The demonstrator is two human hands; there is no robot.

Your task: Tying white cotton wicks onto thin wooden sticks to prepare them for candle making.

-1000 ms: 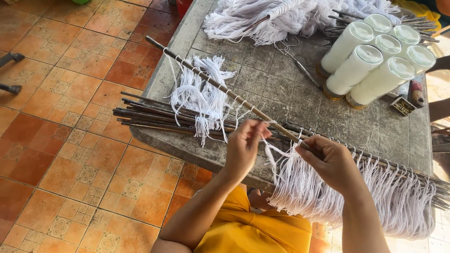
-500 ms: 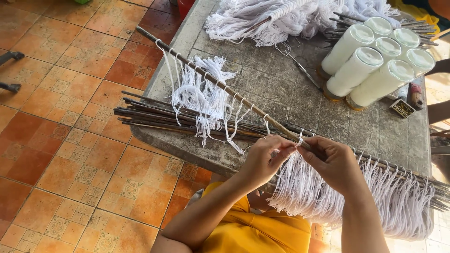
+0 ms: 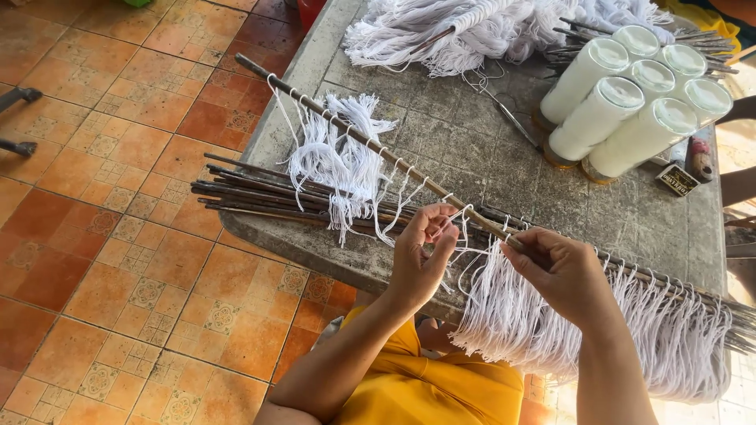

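Note:
A long thin wooden stick (image 3: 370, 145) lies slanted over the grey stone table (image 3: 472, 149), with white strings looped along it. My right hand (image 3: 561, 271) grips the stick near its middle, above a thick fringe of hanging white strings (image 3: 598, 330). My left hand (image 3: 421, 252) sits just left of it, its fingers pinching a loose white string (image 3: 465, 228) that loops over the stick.
A bundle of dark sticks (image 3: 260, 197) and a small heap of cut white strings (image 3: 339, 157) lie on the table's left part. Several white candles in glass jars (image 3: 622, 102) lie at the back right, beside scissors (image 3: 504, 110), a small box (image 3: 677, 181) and more string bundles (image 3: 465, 31). Orange tiled floor (image 3: 118, 197) lies to the left.
My left hand first dropped down to the stick beside my right hand, then moved up and left again, drawing a white string into a loop. My right hand has stayed on the stick.

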